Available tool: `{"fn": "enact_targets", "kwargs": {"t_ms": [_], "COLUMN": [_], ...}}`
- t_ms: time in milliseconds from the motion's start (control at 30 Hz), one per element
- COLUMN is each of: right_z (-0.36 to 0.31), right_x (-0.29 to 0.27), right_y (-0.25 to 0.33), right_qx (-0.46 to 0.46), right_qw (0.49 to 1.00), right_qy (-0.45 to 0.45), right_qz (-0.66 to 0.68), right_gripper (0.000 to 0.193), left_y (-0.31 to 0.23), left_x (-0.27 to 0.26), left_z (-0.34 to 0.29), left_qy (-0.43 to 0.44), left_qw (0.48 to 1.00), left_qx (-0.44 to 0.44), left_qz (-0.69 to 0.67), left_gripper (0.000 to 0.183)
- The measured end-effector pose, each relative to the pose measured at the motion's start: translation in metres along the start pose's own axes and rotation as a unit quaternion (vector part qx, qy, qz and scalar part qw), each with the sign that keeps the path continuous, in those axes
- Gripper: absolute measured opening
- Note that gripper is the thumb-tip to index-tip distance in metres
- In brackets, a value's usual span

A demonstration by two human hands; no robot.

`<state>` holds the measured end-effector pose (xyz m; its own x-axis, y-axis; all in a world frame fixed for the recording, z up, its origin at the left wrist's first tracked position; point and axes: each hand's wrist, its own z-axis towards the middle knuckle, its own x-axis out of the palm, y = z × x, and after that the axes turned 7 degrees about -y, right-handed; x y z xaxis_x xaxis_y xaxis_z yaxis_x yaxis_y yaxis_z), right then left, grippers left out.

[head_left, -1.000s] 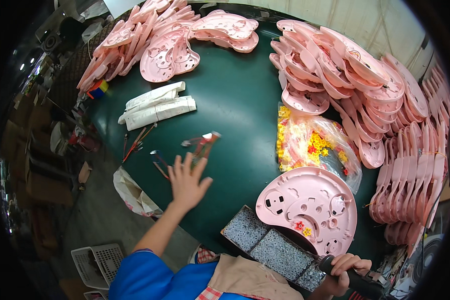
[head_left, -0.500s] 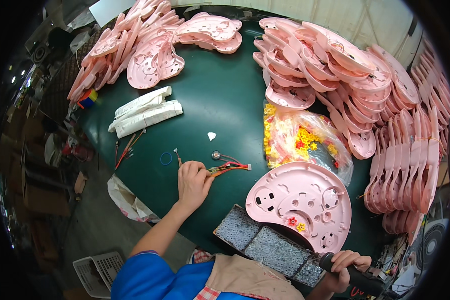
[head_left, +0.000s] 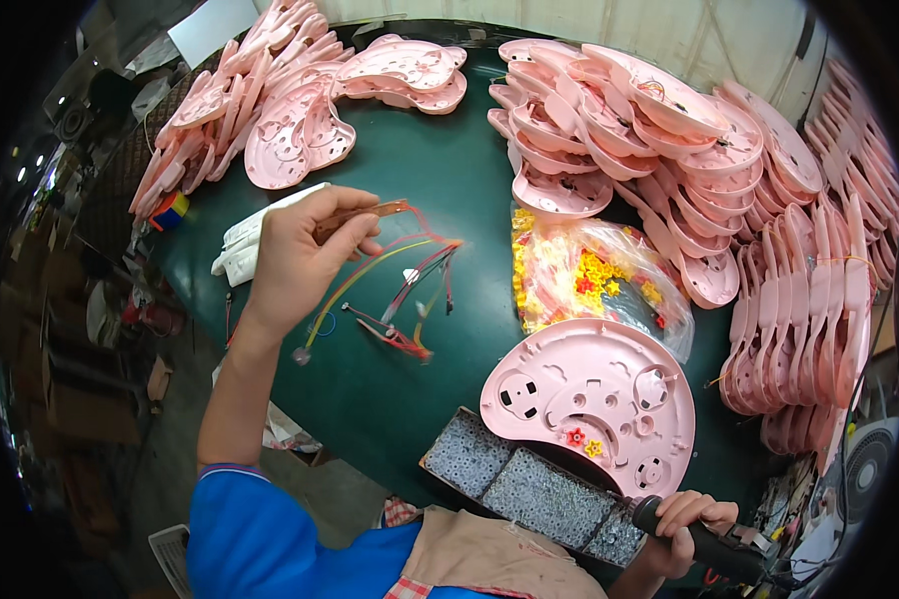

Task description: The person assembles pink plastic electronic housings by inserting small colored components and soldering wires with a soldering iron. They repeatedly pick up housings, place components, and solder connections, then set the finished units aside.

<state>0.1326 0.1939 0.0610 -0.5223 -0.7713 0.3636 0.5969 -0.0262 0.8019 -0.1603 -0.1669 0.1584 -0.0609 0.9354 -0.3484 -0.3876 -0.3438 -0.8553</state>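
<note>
Now L hand (head_left: 305, 255) lifts wire harness (head_left: 400, 290); R hand (head_left: 691, 529) grips screwdriver (head_left: 724, 549).

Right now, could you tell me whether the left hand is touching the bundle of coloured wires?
Touching. The head view shows the left hand pinching the top end of the wire bundle between thumb and fingers, with the wires hanging below the grip.

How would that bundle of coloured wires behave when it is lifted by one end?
Probably floppy: the wire bundle droops in loose curves from the left hand, which pinches only its small brown board. Likely light, since a fingertip pinch carries it. It may tangle or snag, as the thin strands splay apart above the green table.
</note>
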Motion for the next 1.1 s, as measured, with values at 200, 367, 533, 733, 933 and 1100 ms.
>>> {"fn": "enact_targets", "kwargs": {"t_ms": [200,367,533,733,933,1100], "right_z": [0.000,0.001,0.001,0.000,-0.003,-0.003], "right_x": [-0.001,-0.006,0.001,0.001,0.003,0.007], "right_y": [0.006,0.004,0.003,0.006,0.008,0.009], "right_qx": [0.003,-0.005,-0.003,0.001,0.017,0.018], "right_qw": [1.000,1.000,1.000,1.000,0.999,0.998], "right_qy": [-0.013,0.001,0.008,0.008,-0.050,-0.061], "right_qz": [-0.005,0.001,-0.001,-0.001,-0.004,-0.023], "right_gripper": [0.041,0.038,0.038,0.037,0.040,0.040], "left_y": [0.011,-0.017,-0.046,0.001,0.066,0.028], "left_x": [0.000,-0.028,-0.043,0.013,0.043,0.029], "left_z": [0.016,0.049,0.072,0.054,0.021,0.038], "left_qy": [0.227,0.020,0.005,0.169,0.052,-0.013], "left_qw": [0.958,0.995,0.973,0.973,0.927,0.957], "left_qx": [0.010,0.085,0.162,0.148,-0.084,0.064], "left_qz": [0.175,-0.041,-0.165,-0.055,-0.362,-0.284], "left_gripper": [0.009,0.006,0.007,0.004,0.010,0.014]}}
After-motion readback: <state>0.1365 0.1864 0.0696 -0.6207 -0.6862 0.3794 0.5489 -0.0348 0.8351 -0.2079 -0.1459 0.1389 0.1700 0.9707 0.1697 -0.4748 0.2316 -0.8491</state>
